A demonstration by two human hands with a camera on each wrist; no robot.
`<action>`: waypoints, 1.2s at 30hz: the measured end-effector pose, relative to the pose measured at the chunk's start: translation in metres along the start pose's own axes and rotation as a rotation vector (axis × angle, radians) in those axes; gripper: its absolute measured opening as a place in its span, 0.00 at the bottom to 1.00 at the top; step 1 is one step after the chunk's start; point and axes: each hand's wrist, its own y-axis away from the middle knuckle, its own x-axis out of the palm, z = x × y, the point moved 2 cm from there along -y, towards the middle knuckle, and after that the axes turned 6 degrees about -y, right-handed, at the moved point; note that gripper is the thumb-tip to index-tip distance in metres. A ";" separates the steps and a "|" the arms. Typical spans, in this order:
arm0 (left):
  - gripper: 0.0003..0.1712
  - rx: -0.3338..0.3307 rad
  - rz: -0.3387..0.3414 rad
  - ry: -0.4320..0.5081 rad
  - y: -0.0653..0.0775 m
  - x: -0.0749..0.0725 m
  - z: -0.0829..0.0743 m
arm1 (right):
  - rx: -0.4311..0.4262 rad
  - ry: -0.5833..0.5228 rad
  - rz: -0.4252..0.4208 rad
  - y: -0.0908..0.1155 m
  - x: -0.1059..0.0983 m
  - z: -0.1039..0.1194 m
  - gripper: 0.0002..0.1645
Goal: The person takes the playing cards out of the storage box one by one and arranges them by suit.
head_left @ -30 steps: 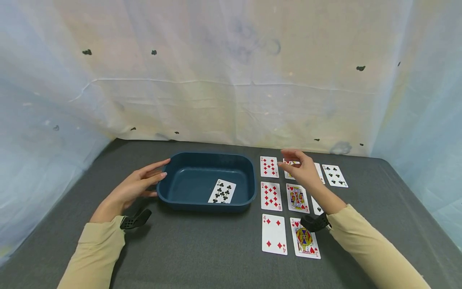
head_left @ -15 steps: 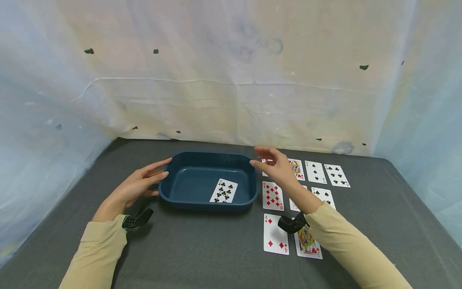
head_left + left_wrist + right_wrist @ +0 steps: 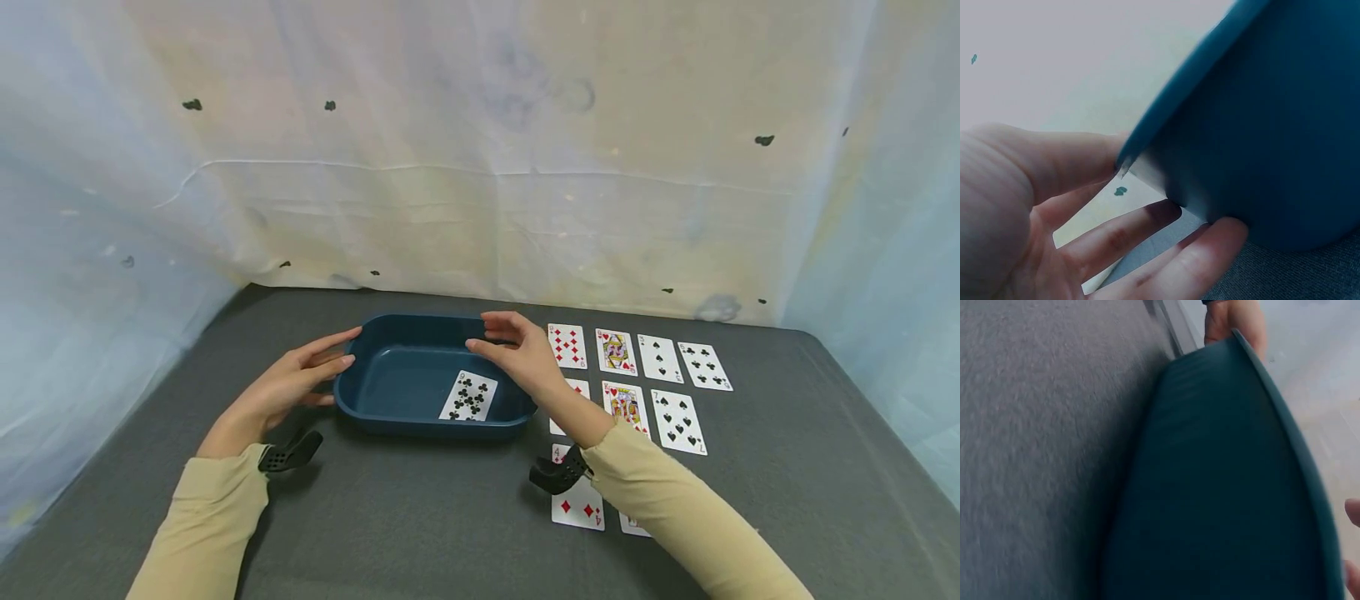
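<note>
A dark blue plastic bin [image 3: 435, 429] stands on the grey tabletop, with a nine of clubs [image 3: 468, 396] lying face up inside. My left hand [image 3: 281, 387] touches the bin's left end; in the left wrist view its fingertips lie against the outer wall [image 3: 1260, 156], below the rim. Over the bin's right part hovers my right hand [image 3: 517, 350], thumb and fingers apart and nothing visible between them. In the right wrist view only two of its fingertips [image 3: 1354, 512] show, beyond the bin's rim.
Face-up cards lie in rows right of the bin, including a nine of diamonds [image 3: 567, 346], queen of hearts [image 3: 617, 352], six of clubs [image 3: 705, 367] and seven of spades [image 3: 678, 422]. My right forearm partly covers the four of diamonds [image 3: 577, 508]. A pale curtain [image 3: 480, 225] hangs behind.
My right hand has moved left from above the card rows to over the bin, uncovering the upper cards. My left hand stays at the bin's left end.
</note>
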 end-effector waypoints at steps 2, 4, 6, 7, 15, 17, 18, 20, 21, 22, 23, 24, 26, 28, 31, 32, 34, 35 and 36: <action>0.40 0.004 0.001 0.003 0.000 0.000 0.000 | 0.013 0.032 0.022 0.000 0.006 -0.002 0.30; 0.40 0.007 0.001 0.004 0.000 0.000 0.000 | 0.031 0.074 0.051 0.000 0.010 -0.003 0.31; 0.40 0.006 0.000 0.005 -0.001 0.000 0.000 | 0.054 0.120 0.084 0.000 0.013 -0.004 0.33; 0.40 0.005 -0.002 0.004 -0.001 0.000 0.000 | 0.061 0.140 0.104 0.000 0.014 -0.005 0.33; 0.40 -0.001 -0.001 0.003 -0.001 0.000 0.000 | 0.105 0.394 0.224 -0.002 0.019 -0.009 0.38; 0.40 0.000 -0.001 0.006 -0.001 0.000 0.000 | 0.123 0.466 0.234 -0.002 0.021 -0.009 0.39; 0.40 0.000 -0.001 0.008 0.000 0.000 0.000 | 0.136 0.496 0.238 -0.001 0.022 -0.008 0.39; 0.40 0.000 -0.001 0.013 0.000 0.000 0.000 | 0.165 0.552 0.246 0.000 0.024 -0.007 0.41; 0.40 -0.001 -0.002 0.015 0.000 0.000 0.000 | 0.174 0.578 0.247 0.000 0.024 -0.008 0.42; 0.40 -0.001 -0.003 0.014 0.000 0.001 -0.001 | 0.178 0.610 0.247 0.000 0.025 -0.008 0.43; 0.40 -0.003 -0.004 0.013 0.000 0.001 -0.001 | 0.182 0.639 0.250 0.001 0.025 -0.009 0.44; 0.40 -0.003 -0.005 0.011 0.000 0.001 -0.001 | 0.179 0.670 0.253 0.001 0.026 -0.010 0.46; 0.40 -0.004 -0.005 0.008 0.001 0.002 -0.001 | 0.163 0.725 0.257 0.001 0.027 -0.012 0.48; 0.40 -0.001 -0.004 0.006 0.001 0.002 -0.001 | 0.147 0.768 0.263 0.001 0.028 -0.013 0.50; 0.39 0.006 0.000 0.010 0.001 0.002 -0.001 | 0.127 0.818 0.273 0.002 0.029 -0.013 0.49; 0.39 0.007 0.001 0.013 0.002 0.002 -0.001 | 0.125 0.833 0.278 0.002 0.029 -0.012 0.49; 0.39 0.009 0.001 0.014 0.002 0.002 -0.001 | 0.129 0.858 0.287 0.003 0.030 -0.011 0.47; 0.39 0.010 0.001 0.013 0.002 0.001 0.000 | 0.129 0.868 0.292 0.003 0.030 -0.011 0.45; 0.39 0.011 0.001 0.013 0.002 0.001 0.000 | 0.128 0.871 0.294 0.003 0.031 -0.010 0.44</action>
